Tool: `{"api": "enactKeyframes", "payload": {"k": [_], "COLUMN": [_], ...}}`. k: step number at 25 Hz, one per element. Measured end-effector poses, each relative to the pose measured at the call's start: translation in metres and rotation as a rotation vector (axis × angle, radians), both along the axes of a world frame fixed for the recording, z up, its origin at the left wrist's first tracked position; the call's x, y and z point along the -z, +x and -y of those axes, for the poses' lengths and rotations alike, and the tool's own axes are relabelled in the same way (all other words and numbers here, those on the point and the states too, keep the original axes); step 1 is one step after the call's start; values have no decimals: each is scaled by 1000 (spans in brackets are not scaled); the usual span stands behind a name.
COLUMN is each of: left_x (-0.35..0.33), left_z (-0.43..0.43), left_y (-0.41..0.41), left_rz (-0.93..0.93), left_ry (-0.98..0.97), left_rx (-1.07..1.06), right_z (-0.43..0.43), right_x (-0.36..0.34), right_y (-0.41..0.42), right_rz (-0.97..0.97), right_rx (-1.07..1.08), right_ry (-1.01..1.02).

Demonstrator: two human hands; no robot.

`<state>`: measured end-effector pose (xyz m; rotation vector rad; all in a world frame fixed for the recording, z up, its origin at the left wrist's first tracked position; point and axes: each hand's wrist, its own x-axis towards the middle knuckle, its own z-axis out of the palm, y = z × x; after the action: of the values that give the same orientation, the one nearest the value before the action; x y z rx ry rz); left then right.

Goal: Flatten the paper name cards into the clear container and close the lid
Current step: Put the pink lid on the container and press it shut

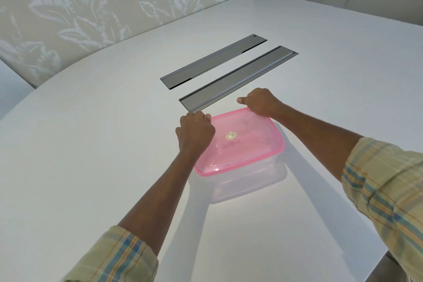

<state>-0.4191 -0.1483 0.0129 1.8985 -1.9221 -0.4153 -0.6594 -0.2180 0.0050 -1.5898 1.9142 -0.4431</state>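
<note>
White bench [91, 144], pink lid [242, 144] seated on the clear container [249, 181].
Left hand [195, 131] and right hand [261, 103] curl fingers [201, 118] over its far corners (probably to snap it shut); cards unseen.

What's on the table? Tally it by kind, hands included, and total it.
lid: 1
container: 1
grey slots: 2
left hand, right hand: 2
total: 6

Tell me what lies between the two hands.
In the head view, the far edge of the pink lid runs between the left hand and the right hand, each holding a far corner.
</note>
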Motion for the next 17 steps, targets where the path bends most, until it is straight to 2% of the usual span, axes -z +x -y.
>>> {"api": "enactKeyframes", "payload": {"k": [4,8,10,14,17], "left_x": [0,4,7,8,0], "left_z": [-1,3,8,8,1], "left_y": [4,10,13,14,19], "left_rz": [-99,-232,-233,-222,-290], "left_ry": [39,207,231,184,176], "left_rx": [-109,-256,-274,-303,-352], "right_z": [1,-1,1,-6,-30], "right_x": [5,8,5,3,-10], "right_y": [-3,-2,-3,-2,1], "right_rz": [24,-4,-34,-94,-79], "right_rx": [10,7,5,10,128], "right_ry": [-6,41,41,-63,-231]}}
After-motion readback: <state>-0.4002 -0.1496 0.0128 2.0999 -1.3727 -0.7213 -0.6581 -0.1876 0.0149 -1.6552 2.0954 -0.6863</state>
